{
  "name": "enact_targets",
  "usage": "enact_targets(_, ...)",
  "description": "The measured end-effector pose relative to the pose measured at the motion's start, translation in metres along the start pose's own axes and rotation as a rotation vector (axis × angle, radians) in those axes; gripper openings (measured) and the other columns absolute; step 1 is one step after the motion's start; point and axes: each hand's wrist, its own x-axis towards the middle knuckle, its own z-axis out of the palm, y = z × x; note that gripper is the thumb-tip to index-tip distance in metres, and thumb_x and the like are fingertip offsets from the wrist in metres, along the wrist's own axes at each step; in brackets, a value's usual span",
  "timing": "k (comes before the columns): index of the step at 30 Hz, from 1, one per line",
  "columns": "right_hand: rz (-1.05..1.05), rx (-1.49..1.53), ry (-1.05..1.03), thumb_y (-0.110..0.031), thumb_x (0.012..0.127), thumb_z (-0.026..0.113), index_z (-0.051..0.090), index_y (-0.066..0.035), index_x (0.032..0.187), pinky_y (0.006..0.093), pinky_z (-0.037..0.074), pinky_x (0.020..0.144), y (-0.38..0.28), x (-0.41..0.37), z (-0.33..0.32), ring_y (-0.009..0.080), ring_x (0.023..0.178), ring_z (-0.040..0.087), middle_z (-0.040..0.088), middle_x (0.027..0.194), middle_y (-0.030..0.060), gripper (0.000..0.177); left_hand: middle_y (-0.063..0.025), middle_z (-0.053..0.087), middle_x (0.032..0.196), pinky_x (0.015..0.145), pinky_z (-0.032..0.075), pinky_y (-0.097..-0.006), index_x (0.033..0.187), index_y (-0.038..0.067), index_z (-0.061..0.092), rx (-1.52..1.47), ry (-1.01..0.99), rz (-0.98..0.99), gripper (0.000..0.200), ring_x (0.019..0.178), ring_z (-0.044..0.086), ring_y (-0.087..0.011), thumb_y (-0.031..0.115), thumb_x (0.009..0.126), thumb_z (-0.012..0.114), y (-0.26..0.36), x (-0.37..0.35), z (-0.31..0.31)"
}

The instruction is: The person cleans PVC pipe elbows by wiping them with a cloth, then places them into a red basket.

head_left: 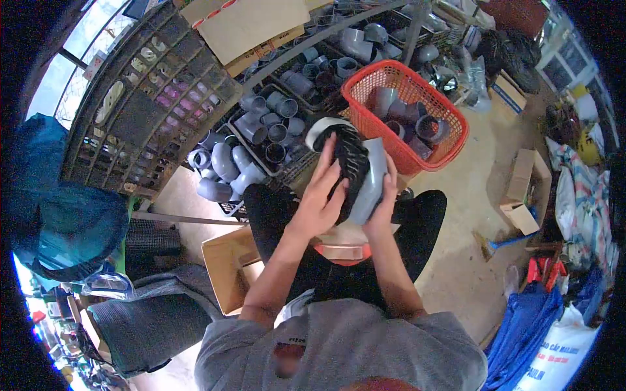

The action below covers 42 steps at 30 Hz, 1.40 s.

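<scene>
Above my lap, my right hand is wrapped round the outer side of a smooth grey plastic pipe fitting. My left hand grips a black thing with white marks, fingers spread along it; its kind I cannot make out. A pale curved rim shows at its upper end. The black thing lies against the fitting, and both are tilted. Just beyond my hands stands a red plastic basket with several grey pipe fittings in it.
Black crates of grey fittings stand ahead on the left, beside a large upright lattice crate. An open cardboard box is by my left leg. Another carton and a blue tarp lie on the right.
</scene>
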Motion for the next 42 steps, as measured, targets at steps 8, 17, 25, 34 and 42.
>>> enact_targets(8,-0.010,0.255,0.003,-0.044,0.098,0.049,0.034,-0.009,0.148,0.0440,0.051,0.100,0.010,0.010,-0.027,0.0291,0.122,0.056,0.051,0.138,0.0163,0.063,-0.0208,0.053,0.131,0.104,0.043,-0.0425,0.106,0.006,0.068,0.195,-0.187,0.014,0.035,0.118,0.054,-0.0396,0.006,0.071,0.076,0.021,-0.017,-0.003)
enact_targets(17,-0.210,-0.244,0.096,-0.039,0.083,0.069,0.037,-0.003,0.147,0.0418,0.032,0.113,-0.008,0.010,-0.023,0.0283,0.134,0.043,0.045,0.144,0.0150,0.080,-0.0365,0.046,0.133,0.105,0.041,-0.0471,0.140,-0.009,0.027,0.231,-0.037,-0.245,0.077,0.121,0.051,-0.0493,0.012,0.078,0.069,0.015,-0.021,0.015)
enact_targets(25,-0.265,-0.468,-0.002,-0.056,0.077,0.072,0.036,0.000,0.146,0.0411,0.033,0.111,-0.007,-0.007,-0.018,0.0283,0.132,0.045,0.046,0.141,0.0161,0.096,-0.0168,0.067,0.112,0.093,0.048,-0.0370,0.125,-0.006,0.054,-0.217,0.100,-0.656,0.032,0.100,0.062,-0.0237,0.011,0.101,0.043,-0.023,-0.018,0.008)
enact_targets(34,-0.104,-0.209,0.111,-0.057,0.071,0.074,0.048,0.001,0.134,0.0403,0.039,0.105,-0.005,0.006,-0.056,0.0260,0.120,0.052,0.055,0.127,0.0134,0.089,-0.0236,0.066,0.113,0.094,0.051,-0.0416,0.111,-0.003,0.065,0.195,-0.085,-0.197,0.037,0.106,0.066,-0.0387,0.005,0.076,0.073,0.015,-0.040,-0.013)
enact_targets(42,-0.081,-0.400,-0.296,-0.041,0.065,0.084,0.051,0.001,0.132,0.0366,0.042,0.103,-0.036,0.003,-0.049,0.0232,0.117,0.056,0.059,0.123,0.0118,0.086,-0.0273,0.065,0.117,0.101,0.048,-0.0407,0.120,-0.006,0.060,0.234,-0.476,0.003,0.048,0.113,0.063,-0.0396,0.004,0.074,0.062,0.014,0.010,-0.054)
